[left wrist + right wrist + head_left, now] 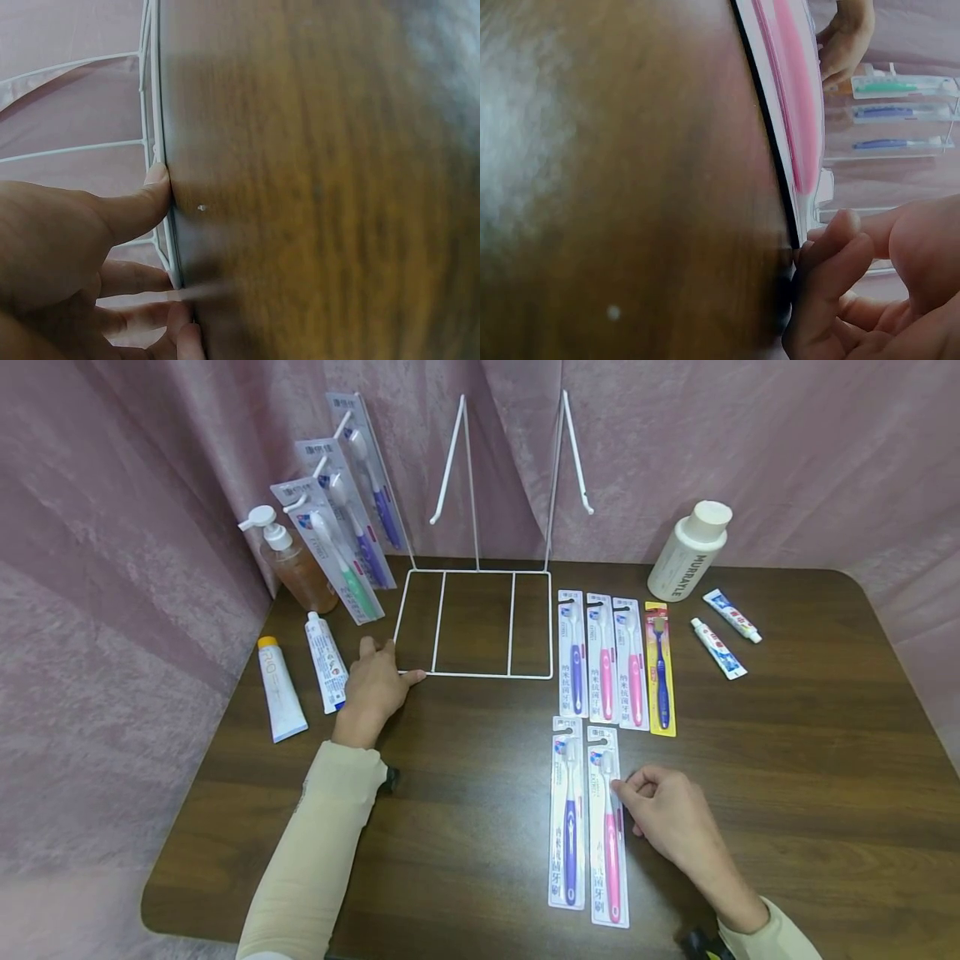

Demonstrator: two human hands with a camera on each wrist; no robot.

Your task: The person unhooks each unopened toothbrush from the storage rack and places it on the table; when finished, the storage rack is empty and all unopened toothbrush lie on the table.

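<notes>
A white wire rack (475,675) stands on the dark wooden table (787,777), its two hook arms rising at the back. My left hand (390,660) rests on the rack's front left corner. Its thumb (154,184) and fingertips touch the base wire (161,112) from the same side. A pink toothbrush pack (607,835) lies flat near the front, with a purple toothbrush pack (567,822) to its left. My right hand (621,787) pinches the right edge of the pink toothbrush pack (791,112) with curled fingers (832,240).
Several more toothbrush packs (615,660) lie in a row right of the rack. Three packs (352,527) lean at the back left beside a pump bottle (288,560). Two tubes (281,689) lie left; a white bottle (688,552) and small tubes (717,647) sit right.
</notes>
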